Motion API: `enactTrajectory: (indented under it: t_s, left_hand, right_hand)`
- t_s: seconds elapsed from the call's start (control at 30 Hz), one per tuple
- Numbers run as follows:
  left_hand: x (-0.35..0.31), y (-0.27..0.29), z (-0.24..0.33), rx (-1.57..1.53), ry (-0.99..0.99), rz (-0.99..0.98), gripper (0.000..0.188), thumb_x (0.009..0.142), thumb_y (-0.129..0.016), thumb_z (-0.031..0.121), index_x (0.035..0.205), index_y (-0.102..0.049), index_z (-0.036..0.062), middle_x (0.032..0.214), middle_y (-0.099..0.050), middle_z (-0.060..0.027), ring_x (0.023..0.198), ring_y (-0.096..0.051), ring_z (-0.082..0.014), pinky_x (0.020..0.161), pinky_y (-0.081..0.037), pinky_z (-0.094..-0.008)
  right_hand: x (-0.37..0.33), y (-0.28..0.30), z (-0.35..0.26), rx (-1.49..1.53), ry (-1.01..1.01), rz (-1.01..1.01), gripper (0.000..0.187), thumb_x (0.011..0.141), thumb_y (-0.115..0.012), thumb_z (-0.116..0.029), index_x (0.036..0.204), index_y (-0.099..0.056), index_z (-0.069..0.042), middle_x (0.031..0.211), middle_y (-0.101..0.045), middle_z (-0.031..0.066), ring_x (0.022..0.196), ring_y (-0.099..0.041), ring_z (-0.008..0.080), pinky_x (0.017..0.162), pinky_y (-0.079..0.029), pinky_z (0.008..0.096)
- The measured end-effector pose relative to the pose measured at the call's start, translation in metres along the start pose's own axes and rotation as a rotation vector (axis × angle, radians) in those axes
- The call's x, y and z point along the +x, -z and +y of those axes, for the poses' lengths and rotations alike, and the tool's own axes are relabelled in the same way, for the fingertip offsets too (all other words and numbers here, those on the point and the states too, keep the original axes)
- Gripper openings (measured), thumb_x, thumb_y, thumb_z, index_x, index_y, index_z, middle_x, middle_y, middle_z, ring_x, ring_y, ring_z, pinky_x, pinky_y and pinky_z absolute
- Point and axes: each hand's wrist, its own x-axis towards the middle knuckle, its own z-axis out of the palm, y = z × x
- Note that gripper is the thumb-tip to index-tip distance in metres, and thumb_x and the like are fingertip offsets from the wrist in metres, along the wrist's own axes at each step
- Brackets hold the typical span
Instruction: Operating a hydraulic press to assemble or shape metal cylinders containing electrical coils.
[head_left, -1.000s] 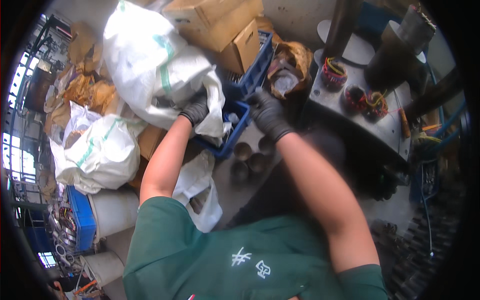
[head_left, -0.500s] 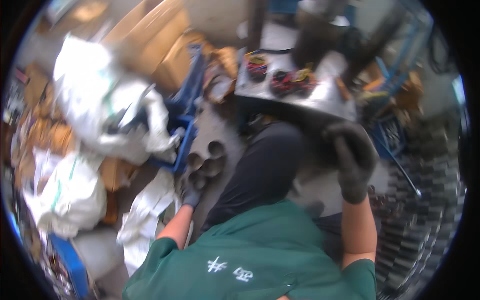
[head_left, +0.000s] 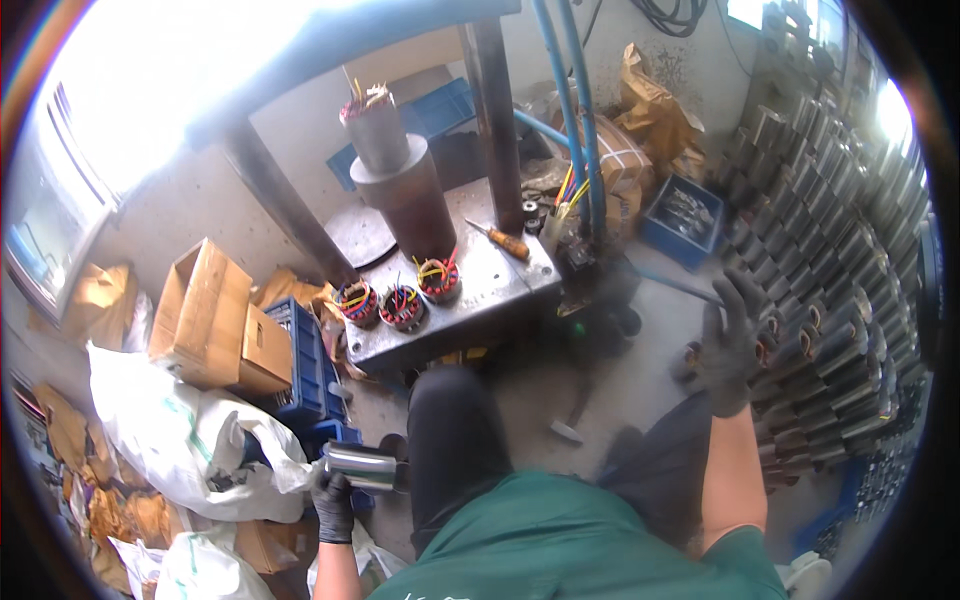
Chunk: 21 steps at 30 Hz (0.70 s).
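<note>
My left hand (head_left: 334, 508), in a dark grey glove, is closed around one end of a shiny metal sleeve (head_left: 362, 466), held low beside my left knee. Other dark round tube ends (head_left: 394, 446) show just behind it, partly hidden. On the right, my gloved right hand (head_left: 728, 350) is raised with fingers apart, near the tip of a blue lever (head_left: 672, 284). Contact with the lever cannot be made out. Ahead, three wound stators (head_left: 403, 307) with coloured wires sit on the press's metal plate (head_left: 480, 285). Another sleeve (head_left: 378, 138) with windings at its top stands on a thick cylinder (head_left: 410, 200).
Steel posts (head_left: 492, 125) frame the press. An orange-handled screwdriver (head_left: 508, 243) lies on its plate. Stacked metal sleeves (head_left: 830, 260) fill the right side. White sacks (head_left: 160, 430), cardboard boxes (head_left: 205, 320) and a blue crate (head_left: 310, 365) stand left. A hammer (head_left: 570, 430) lies on the floor.
My left hand, earlier low among several round tubes, now holds a sleeve up by my knee. My right hand has moved to beside the lever. The view has swung up toward the press.
</note>
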Motion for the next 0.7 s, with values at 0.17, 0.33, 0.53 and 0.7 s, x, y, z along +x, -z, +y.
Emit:
enactTrajectory:
  t_s: [0.17,0.33,0.53,0.7]
  left_hand:
    - [0.062,-0.131,0.126,-0.7,-0.168,-0.125,0.06,0.105,-0.066,0.049,0.148,-0.057,0.0091,0.14,-0.066,-0.0139,0.134,-0.061,-0.0335,0.121,-0.045,-0.0568]
    - [0.122,-0.258,0.182,-0.818,-0.083,-0.308,0.066,0.102,-0.068,0.047,0.155,-0.052,0.0113,0.151,-0.061,-0.0141,0.145,-0.056,-0.0362,0.123,-0.042,-0.0625]
    - [0.223,-0.332,0.247,-0.692,-0.44,-0.546,0.056,0.105,-0.071,0.035,0.151,-0.053,0.0079,0.148,-0.063,-0.0126,0.137,-0.061,-0.0314,0.115,-0.05,-0.05]
    - [0.293,-0.365,0.313,-0.576,-0.666,-0.246,0.046,0.1,-0.081,0.024,0.138,-0.061,0.0094,0.126,-0.069,-0.0051,0.117,-0.066,-0.0206,0.101,-0.055,-0.0385]
  right_hand:
    - [0.083,-0.083,0.034,0.189,-0.01,0.218,0.053,0.102,-0.059,0.005,0.153,-0.053,-0.007,0.13,-0.062,0.0189,0.114,-0.064,0.0348,0.101,-0.053,0.0456]
    - [0.143,-0.131,0.051,0.257,-0.023,0.244,0.072,0.098,-0.053,0.012,0.165,-0.043,-0.012,0.128,-0.059,0.0177,0.11,-0.062,0.0306,0.1,-0.055,0.0425]
    - [0.138,-0.139,0.042,0.453,-0.06,0.278,0.083,0.095,-0.046,0.016,0.172,-0.035,-0.015,0.135,-0.056,0.0181,0.105,-0.063,0.0258,0.098,-0.057,0.039]
    - [0.14,-0.134,0.037,0.357,-0.086,0.293,0.083,0.095,-0.047,0.014,0.173,-0.031,-0.013,0.135,-0.055,0.0193,0.103,-0.064,0.0256,0.096,-0.058,0.0402]
